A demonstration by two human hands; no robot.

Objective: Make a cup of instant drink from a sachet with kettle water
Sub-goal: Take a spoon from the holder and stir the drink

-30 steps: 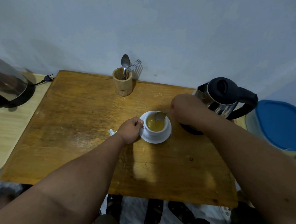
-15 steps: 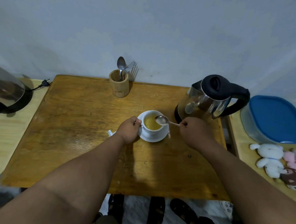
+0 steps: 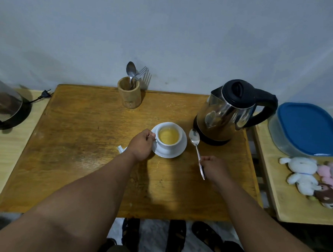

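Note:
A white cup [image 3: 168, 144] filled with yellow drink stands on a white saucer [image 3: 180, 149] in the middle of the wooden table [image 3: 84, 140]. My left hand [image 3: 141, 144] grips the cup's handle from the left. My right hand [image 3: 214, 167] holds a metal spoon [image 3: 195, 141] by its handle, its bowl out of the cup and just right of the saucer. The steel kettle [image 3: 228, 114] with a black lid stands on its base at the right. A scrap of white sachet [image 3: 120, 149] peeks out beside my left wrist.
A wooden holder [image 3: 129, 95] with a spoon and fork stands at the table's back edge. A second appliance [image 3: 4, 105] with a plug sits on the left side table. A blue-lidded container [image 3: 308, 129] and soft toys [image 3: 313, 178] lie on the right side table.
My right hand has lifted the spoon out of the cup and drawn it to the right and toward me. My left hand stays on the cup's handle.

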